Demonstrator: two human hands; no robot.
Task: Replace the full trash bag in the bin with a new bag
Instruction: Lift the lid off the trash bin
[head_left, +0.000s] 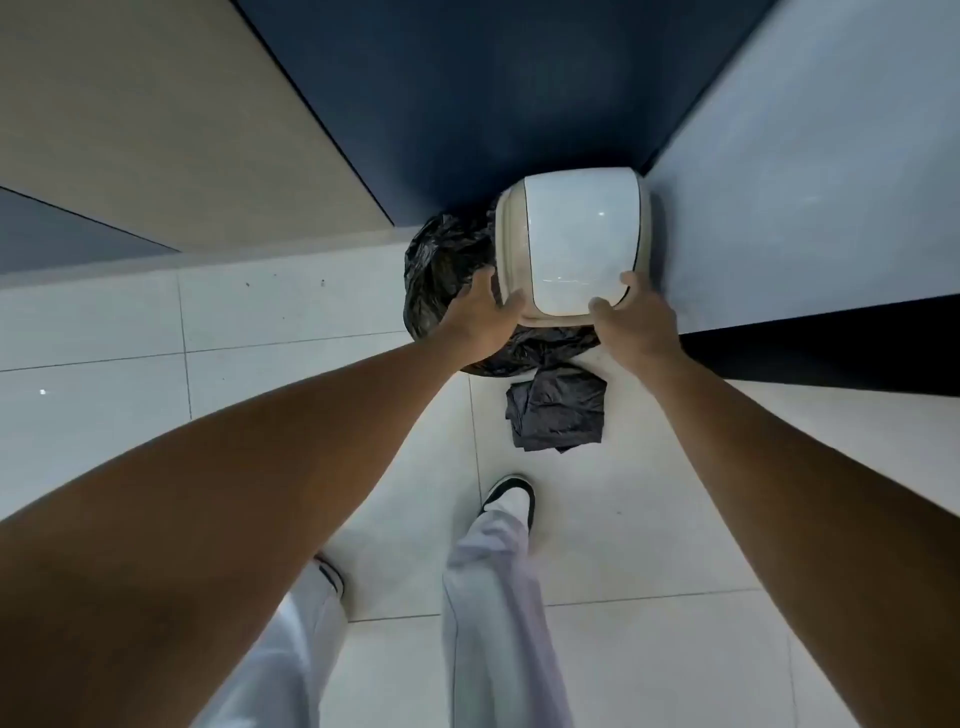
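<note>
A white and cream bin lid (574, 244) sits on top of the bin in a corner between a dark blue wall and a pale panel. My left hand (485, 314) grips the lid's near left corner. My right hand (636, 317) grips its near right corner. A bulging black trash bag (441, 265) spills out to the left of the bin and below it. A folded dark bag (558, 410) lies flat on the floor tiles just in front of the bin. The bin's body is hidden under the lid.
A pale grey panel (805, 182) stands close on the right with a black base strip. A beige wall section (156, 130) runs along the left. My two feet in white trousers stand on the white floor tiles (649, 519) behind the folded bag.
</note>
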